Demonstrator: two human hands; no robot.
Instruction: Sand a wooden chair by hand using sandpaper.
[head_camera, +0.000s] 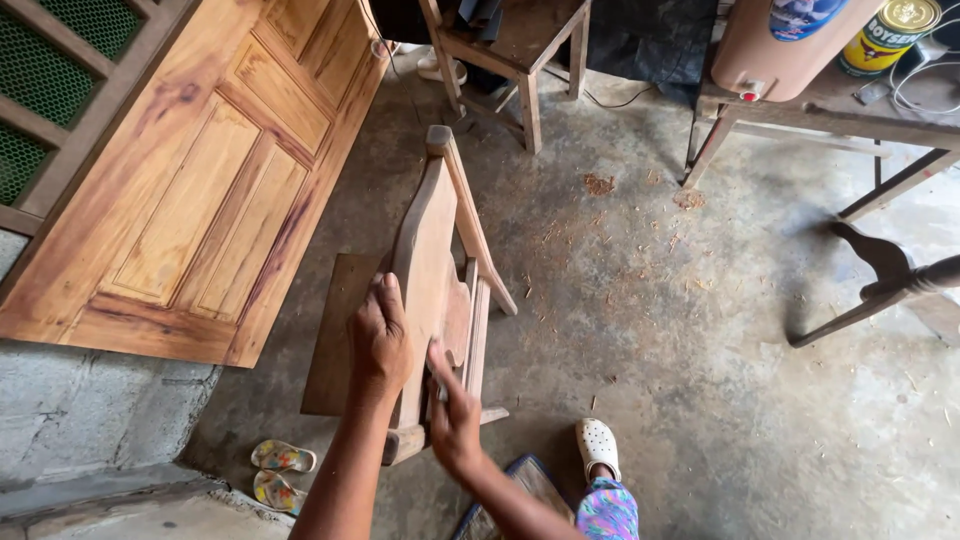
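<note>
On the grey concrete floor (640, 330), beside a leaning panelled wooden door (200, 190), an unfinished light-brown wooden chair (440, 270) with a curved top rail is standing with its back towards the camera. The left hand (380, 340) is gripping that rail with fingers curled round it, while the right hand (452, 415) is pressing its closed fingers against the back, possibly pinching something small I cannot make out
</note>
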